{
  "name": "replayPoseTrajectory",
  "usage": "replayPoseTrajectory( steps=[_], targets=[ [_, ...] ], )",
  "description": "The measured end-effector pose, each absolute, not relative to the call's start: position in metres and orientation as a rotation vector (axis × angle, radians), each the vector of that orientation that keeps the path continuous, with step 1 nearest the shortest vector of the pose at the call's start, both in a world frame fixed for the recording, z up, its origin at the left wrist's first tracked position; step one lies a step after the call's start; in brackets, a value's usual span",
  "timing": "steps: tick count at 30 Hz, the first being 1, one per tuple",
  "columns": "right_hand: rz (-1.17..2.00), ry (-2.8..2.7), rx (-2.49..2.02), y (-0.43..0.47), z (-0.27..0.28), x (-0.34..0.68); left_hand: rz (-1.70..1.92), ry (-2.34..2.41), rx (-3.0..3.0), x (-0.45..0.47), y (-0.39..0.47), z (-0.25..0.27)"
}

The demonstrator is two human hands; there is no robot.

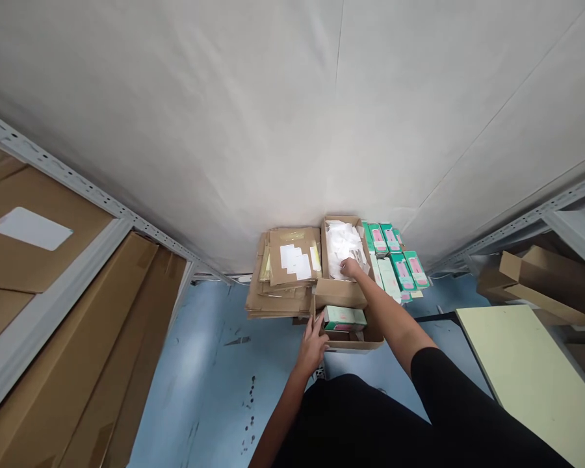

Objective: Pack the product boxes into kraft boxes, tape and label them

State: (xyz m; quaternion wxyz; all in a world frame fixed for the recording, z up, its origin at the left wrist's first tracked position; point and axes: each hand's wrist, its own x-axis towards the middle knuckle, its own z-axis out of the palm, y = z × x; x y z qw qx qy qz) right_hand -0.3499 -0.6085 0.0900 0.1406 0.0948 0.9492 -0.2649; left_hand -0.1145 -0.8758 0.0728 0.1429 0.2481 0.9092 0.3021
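Observation:
My left hand (312,343) rests on the left rim of an open cardboard box (353,347), its fingers stretched out and apart. Inside that box lies a green and white carton (344,318). Further forward, my right hand (351,268) reaches into a second open cardboard box (324,250) full of crumpled white paper-like pieces (341,239). The right fingers are bunched together at the near part of this white pile; their tips are partly hidden. My right forearm passes over the right side of the nearer box.
Flattened cardboard (258,300) with white labels is stacked to the left. Several green and pink cartons (402,272) stand to the right. Shelving with big brown boxes (78,338) lines the left; a pale yellow panel (526,377) and open boxes (550,279) are at right.

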Motion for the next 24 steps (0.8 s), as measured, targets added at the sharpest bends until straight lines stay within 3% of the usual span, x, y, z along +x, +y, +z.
replayPoseTrajectory(
  steps=[5, 10, 12, 15, 20, 24],
  targets=[
    [-0.91, 2.885, 0.233, -0.588, 0.13, -0.34, 0.94, 2.674, 0.764, -0.115, -0.877, 0.074],
    [-1.577, 2.99, 0.206, -0.568, 0.17, -0.287, 0.975, 2.772, 0.856, -0.109, -0.877, 0.086],
    [-1.708, 2.975, 0.224, -0.565, 0.181, -0.251, 0.978, 2.797, 0.89, -0.106, -0.874, 0.096],
    [-1.707, 2.982, 0.173, -0.565, 0.185, -0.191, 0.948, 2.82, 0.949, -0.103, -0.86, 0.113],
    [-1.35, 2.716, -0.079, -0.547, 0.169, -0.106, 0.834, 2.837, 1.064, -0.099, -0.812, 0.131],
    [-1.285, 2.747, 0.043, -0.499, 0.162, -0.057, 0.772, 2.826, 1.166, -0.092, -0.758, 0.137]
  ],
)
